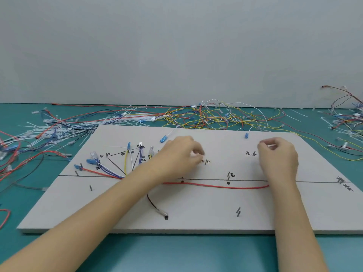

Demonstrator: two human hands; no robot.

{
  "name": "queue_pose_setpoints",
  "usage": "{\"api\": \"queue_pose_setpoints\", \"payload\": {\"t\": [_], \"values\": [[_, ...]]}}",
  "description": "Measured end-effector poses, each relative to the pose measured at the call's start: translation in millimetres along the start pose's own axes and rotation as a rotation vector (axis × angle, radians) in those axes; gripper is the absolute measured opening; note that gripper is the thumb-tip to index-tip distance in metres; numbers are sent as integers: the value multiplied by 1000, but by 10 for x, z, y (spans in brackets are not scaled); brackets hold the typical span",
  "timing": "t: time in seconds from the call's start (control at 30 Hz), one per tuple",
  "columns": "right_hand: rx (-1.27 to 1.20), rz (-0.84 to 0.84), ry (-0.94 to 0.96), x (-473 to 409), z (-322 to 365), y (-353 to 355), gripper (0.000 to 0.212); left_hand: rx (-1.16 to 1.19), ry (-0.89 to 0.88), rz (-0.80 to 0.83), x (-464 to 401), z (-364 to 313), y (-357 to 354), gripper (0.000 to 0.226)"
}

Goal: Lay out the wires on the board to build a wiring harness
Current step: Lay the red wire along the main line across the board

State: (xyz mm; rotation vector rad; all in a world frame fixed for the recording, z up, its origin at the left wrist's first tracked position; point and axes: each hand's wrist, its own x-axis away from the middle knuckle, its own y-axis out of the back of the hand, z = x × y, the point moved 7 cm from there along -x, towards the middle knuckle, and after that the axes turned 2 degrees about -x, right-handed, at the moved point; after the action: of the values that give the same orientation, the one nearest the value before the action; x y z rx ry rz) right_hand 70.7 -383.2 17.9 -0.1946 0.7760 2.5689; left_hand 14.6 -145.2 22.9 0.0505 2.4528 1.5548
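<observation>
Wires [206,118] like these are thin, limp and very light, so they are going to sag and spring off the line unless you are keeping a little tension on them; judging by the look, the plastic terminals are the firmest place to pinch. You are reaching both forearms out over the board [196,218]. Your left hand [180,152] is hovering with curled fingers, tips pinched near a pin [205,162] just to its right, seemingly on something pale, though what it has I cannot tell. Your right hand [279,156] is curling too, thumb and forefinger meeting at its top on what may be a white wire. The red wire [216,186] is lying between your wrists along the drawn line, and routed wires are fanning out beyond your left forearm.
</observation>
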Motion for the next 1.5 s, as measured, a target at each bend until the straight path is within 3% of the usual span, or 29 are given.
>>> {"api": "queue_pose_setpoints", "payload": {"t": [0.13,0.27,0.37,0.47,0.7,0.87,1.5], "values": [[-42,249,206,273,329,-399,8,-105,103,-109,106,467,268,21],[105,564,408,639,532,-806,14,-207,177,-178,289,833,411,18],[135,671,461,774,552,-928,8,-162,184,-206,417,979,462,6],[63,645,373,705,500,-896,22,-43,174,-212,471,1053,481,9],[91,622,402,662,450,-848,18,13,126,-301,505,1007,543,15],[174,617,479,669,497,-819,12,17,125,-196,522,1001,498,12],[209,640,455,610,424,-657,11,7,119,-175,498,853,326,7]]}}
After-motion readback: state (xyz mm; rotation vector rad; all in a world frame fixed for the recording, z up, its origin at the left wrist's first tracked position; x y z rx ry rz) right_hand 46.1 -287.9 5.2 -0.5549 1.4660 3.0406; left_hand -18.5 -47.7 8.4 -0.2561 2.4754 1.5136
